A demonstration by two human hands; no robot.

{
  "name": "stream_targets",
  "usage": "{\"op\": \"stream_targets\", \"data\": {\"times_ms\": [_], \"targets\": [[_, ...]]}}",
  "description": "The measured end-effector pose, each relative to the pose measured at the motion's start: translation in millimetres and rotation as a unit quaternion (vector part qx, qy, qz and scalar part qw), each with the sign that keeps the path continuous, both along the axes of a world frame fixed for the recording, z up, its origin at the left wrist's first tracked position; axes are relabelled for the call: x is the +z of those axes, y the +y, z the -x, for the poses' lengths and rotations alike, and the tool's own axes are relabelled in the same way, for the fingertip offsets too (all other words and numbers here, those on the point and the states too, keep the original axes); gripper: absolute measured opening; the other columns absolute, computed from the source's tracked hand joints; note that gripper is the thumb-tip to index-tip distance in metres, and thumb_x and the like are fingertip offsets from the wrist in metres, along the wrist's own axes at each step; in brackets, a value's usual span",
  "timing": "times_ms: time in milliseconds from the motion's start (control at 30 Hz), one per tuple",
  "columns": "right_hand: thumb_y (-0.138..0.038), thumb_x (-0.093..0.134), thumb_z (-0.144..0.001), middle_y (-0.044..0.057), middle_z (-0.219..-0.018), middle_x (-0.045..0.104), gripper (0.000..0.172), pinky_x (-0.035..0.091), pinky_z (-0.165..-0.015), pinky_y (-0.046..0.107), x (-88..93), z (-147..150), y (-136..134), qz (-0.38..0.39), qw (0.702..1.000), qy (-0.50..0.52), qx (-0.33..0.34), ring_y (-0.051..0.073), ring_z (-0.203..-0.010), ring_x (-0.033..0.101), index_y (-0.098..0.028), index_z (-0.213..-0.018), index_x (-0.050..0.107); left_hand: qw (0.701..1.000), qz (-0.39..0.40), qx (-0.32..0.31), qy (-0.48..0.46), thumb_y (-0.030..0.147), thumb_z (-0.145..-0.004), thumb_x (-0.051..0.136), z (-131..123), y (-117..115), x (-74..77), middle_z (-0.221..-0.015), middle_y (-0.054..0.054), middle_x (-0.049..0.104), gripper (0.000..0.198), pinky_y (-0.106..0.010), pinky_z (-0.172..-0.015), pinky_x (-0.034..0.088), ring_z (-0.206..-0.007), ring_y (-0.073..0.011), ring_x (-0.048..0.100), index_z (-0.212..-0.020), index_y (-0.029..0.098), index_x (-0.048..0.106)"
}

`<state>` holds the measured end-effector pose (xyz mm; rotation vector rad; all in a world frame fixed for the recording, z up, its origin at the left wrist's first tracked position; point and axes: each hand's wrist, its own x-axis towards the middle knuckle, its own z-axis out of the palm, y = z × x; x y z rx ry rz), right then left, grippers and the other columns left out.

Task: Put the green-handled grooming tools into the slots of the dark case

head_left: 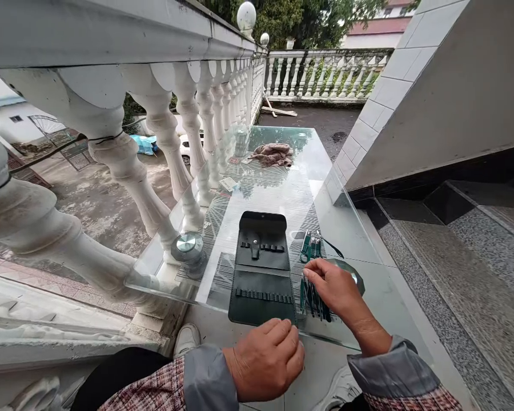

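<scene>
A dark green tool case (263,268) lies unfolded on the glass table (278,191), with rows of elastic loops and a snap strap across it. My left hand (268,361) is curled closed by the table's near edge, just below the case's lower right corner; its fingertips are hidden. To the right of the case, my right hand (334,285) pinches thumb and fingers together above a bunch of slim green and metal grooming tools (313,299). Whatever it grips is too small to make out. Beyond it lie green-handled scissors and nail clippers (312,245).
A crumpled brown cloth (273,154) lies at the table's far end, and a small card (229,184) is near its left side. A white balustrade (154,137) runs along the left. Stone steps (475,251) rise on the right.
</scene>
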<state>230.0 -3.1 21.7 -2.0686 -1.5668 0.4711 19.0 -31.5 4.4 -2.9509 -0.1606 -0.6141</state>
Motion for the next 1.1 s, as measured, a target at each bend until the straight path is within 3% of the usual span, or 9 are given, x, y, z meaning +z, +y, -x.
{"op": "stream_targets", "data": {"times_ms": [100, 300, 833, 967, 1033, 1100], "targets": [[-0.036, 0.046, -0.079, 0.001, -0.068, 0.065, 0.020, 0.030, -0.056, 0.027, -2.5, 2, 1, 0.019, 0.998, -0.058, 0.007, 0.018, -0.065, 0.056, -0.022, -0.072, 0.057, 0.996, -0.074, 0.039, 0.014, 0.019, -0.090, 0.041, 3, 1, -2.4, -0.117, -0.017, 0.058, 0.028, -0.043, -0.093, 0.043, -0.107, -0.0277, 0.056, -0.111, 0.006, 0.056], [-0.034, 0.046, -0.080, 0.001, -0.066, 0.064, 0.017, 0.026, -0.055, 0.027, -3.8, 3, 3, 0.055, 0.992, -0.110, 0.013, 0.018, -0.064, 0.056, -0.022, -0.073, 0.057, 0.991, -0.087, 0.087, 0.055, 0.023, -0.093, 0.038, 7, 0, -8.8, -0.124, -0.016, 0.055, 0.036, -0.042, -0.091, 0.044, -0.111, -0.0276, 0.054, -0.124, 0.008, 0.048], [-0.021, 0.045, -0.072, -0.002, -0.060, 0.062, 0.015, 0.030, -0.053, 0.026, -4.2, 3, 7, 0.094, 0.991, -0.091, 0.005, 0.016, -0.060, 0.055, -0.023, -0.078, 0.058, 0.993, -0.096, 0.065, 0.019, 0.020, -0.092, 0.039, 6, 8, -19.6, -0.118, -0.019, 0.057, 0.034, -0.041, -0.088, 0.046, -0.106, -0.0290, 0.057, -0.117, 0.002, 0.054], [-0.026, 0.047, -0.069, -0.003, -0.059, 0.062, 0.016, 0.035, -0.054, 0.026, -2.8, 0, 3, 0.061, 0.998, -0.022, -0.025, 0.015, -0.056, 0.055, -0.022, -0.077, 0.060, 0.997, -0.017, 0.072, -0.021, 0.015, -0.090, 0.043, 6, 9, -16.3, -0.115, -0.017, 0.059, 0.029, -0.038, -0.093, 0.045, -0.106, -0.0252, 0.057, -0.115, 0.002, 0.053], [-0.030, 0.049, -0.069, -0.002, -0.061, 0.062, 0.018, 0.039, -0.055, 0.026, -1.3, 2, 1, 0.016, 0.999, 0.037, -0.032, 0.015, -0.056, 0.056, -0.021, -0.080, 0.061, 0.991, 0.087, 0.095, -0.044, 0.018, -0.090, 0.047, 6, 9, -10.4, -0.115, -0.015, 0.059, 0.033, -0.035, -0.095, 0.045, -0.104, -0.0215, 0.057, -0.120, 0.004, 0.049], [-0.034, 0.050, -0.070, -0.001, -0.064, 0.063, 0.022, 0.042, -0.057, 0.026, 0.9, 10, -1, -0.031, 0.995, 0.094, -0.029, 0.015, -0.058, 0.057, -0.020, -0.083, 0.061, 0.962, 0.227, 0.134, -0.067, 0.026, -0.087, 0.055, 6, 8, -3.5, -0.116, -0.013, 0.058, 0.049, -0.034, -0.091, 0.048, -0.102, -0.0205, 0.056, -0.130, 0.008, 0.039]]}}
